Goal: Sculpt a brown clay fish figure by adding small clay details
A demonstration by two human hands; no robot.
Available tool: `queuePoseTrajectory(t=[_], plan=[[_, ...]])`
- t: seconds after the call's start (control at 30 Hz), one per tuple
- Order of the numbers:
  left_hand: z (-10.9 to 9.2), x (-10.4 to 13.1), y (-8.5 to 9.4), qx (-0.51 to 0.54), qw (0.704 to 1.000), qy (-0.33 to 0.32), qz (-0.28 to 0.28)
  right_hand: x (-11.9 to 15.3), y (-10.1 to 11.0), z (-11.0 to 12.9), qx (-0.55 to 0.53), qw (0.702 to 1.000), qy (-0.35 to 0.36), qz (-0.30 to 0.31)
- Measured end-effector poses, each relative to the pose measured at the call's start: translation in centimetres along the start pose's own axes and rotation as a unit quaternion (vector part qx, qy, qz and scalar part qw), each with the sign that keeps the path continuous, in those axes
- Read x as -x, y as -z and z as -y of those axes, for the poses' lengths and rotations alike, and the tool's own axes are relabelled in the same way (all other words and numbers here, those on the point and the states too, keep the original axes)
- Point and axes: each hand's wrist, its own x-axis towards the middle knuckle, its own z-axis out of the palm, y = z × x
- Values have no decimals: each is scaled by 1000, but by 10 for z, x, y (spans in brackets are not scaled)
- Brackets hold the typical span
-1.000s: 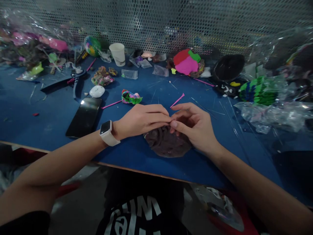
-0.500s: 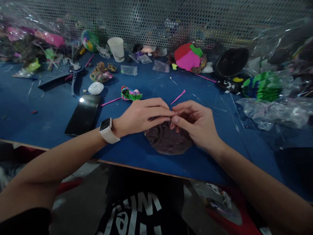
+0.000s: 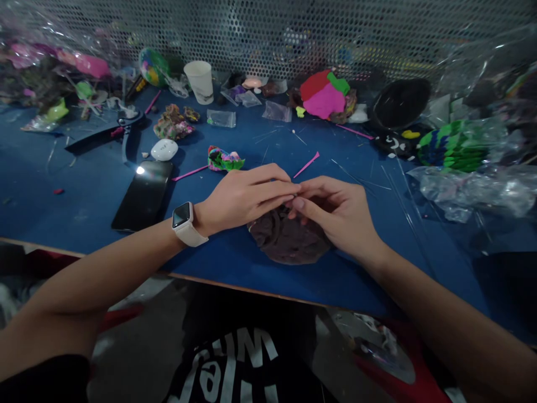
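Note:
A round, dark brown mass of modelling clay [image 3: 289,240] lies on the table near its front edge, its surface creased and folded. My left hand [image 3: 251,193] comes over its far left side, fingers long and drawn together at the tips. From the right, my right hand [image 3: 335,210] bends its fingers inward, thumb against the fingers in a pinch. Both sets of fingertips meet just above the far edge of the clay. What sits between them is too small and covered to name. A watch with a pale band [image 3: 188,224] is on my left wrist.
Left of my hands lie a black phone [image 3: 145,196] and a white oval case [image 3: 164,149]. Beyond are a multicoloured clay lump [image 3: 225,160], a pink stick [image 3: 307,164] and a paper cup [image 3: 198,83]. Crumpled clear plastic [image 3: 474,190] lies right, before a perforated metal panel [image 3: 260,33].
My fingertips have shifted slightly; the left fingers are closer together and a little higher. The clay stays in place.

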Motion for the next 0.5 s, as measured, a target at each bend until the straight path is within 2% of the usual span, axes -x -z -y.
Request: queuePoseTrajectory(t=[0.23, 0.37, 0.5], plan=[[-1, -1, 2, -5, 1000, 12, 21, -2, 2, -1, 42, 998, 42, -29], [1, 0, -1, -5, 1000, 20, 16, -1, 2, -3, 7, 1000, 7, -29], [2, 0, -2, -13, 1000, 26, 12, -1, 0, -2, -51, 998, -27, 0]])
